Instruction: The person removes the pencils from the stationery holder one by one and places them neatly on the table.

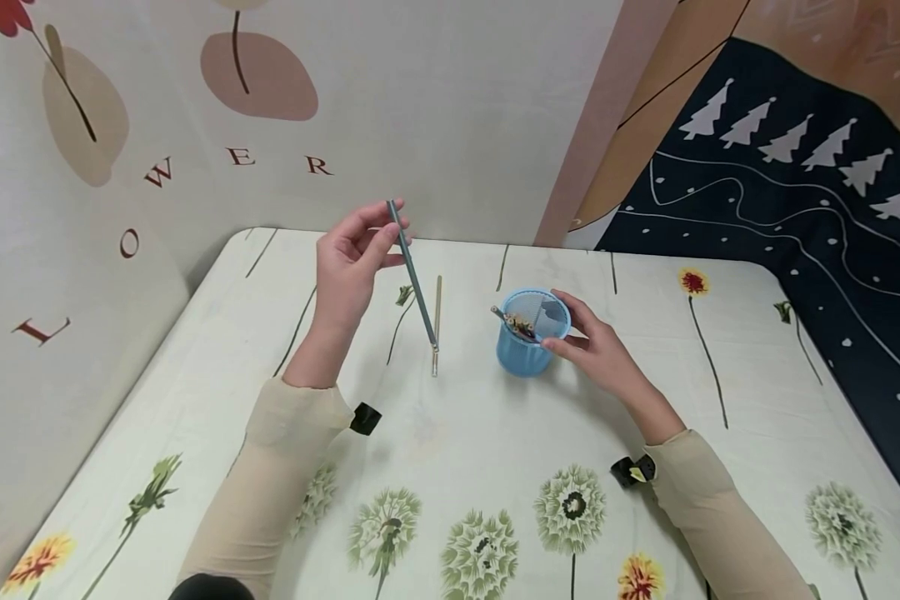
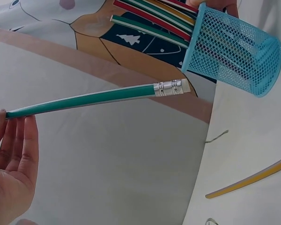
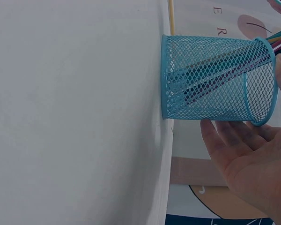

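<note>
My left hand (image 1: 352, 262) pinches a green pencil (image 1: 414, 271) near one end, between thumb and fingers. The pencil slants down, with its metal band and white eraser (image 2: 172, 87) at the far end. On the tablecloth close by lies a yellow pencil (image 2: 253, 180), partly behind the green one in the head view. A blue mesh pencil cup (image 1: 523, 360) stands upright to the right, holding several pencils (image 2: 152, 21) in red, green and yellow. My right hand (image 1: 603, 354) grips the cup near its rim, thumb in front and fingers against the side (image 3: 220, 136).
A white tablecloth (image 1: 450, 450) printed with flowers covers the table. Behind it hangs a pale printed cloth (image 1: 435, 100) with letters. A dark cloth with white trees (image 1: 780, 192) hangs at the right.
</note>
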Demonstrator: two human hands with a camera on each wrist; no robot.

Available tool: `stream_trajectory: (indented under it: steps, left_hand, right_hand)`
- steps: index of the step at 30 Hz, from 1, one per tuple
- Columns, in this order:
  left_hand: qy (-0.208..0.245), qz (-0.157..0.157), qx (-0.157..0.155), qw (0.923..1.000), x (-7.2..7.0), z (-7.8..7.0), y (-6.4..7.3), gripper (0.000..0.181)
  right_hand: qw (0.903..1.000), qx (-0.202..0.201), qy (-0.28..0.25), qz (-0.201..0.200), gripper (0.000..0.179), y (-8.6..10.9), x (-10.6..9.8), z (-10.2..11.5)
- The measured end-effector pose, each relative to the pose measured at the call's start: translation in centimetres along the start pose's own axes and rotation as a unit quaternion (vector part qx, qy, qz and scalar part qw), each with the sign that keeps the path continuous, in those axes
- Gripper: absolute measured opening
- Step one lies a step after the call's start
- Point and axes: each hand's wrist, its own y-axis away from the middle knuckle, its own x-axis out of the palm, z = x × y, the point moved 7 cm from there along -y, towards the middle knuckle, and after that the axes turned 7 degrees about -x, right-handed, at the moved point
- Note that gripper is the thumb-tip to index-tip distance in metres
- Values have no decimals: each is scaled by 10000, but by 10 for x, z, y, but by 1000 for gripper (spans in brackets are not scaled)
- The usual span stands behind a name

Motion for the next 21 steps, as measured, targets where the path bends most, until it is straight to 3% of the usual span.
stream_trajectory:
  steps: [21]
  left_hand:
    - [-136,-202,-456,9987,-10,35,-3,30]
  right_hand:
    - [10000,-18,-65,9,71,0,1,1]
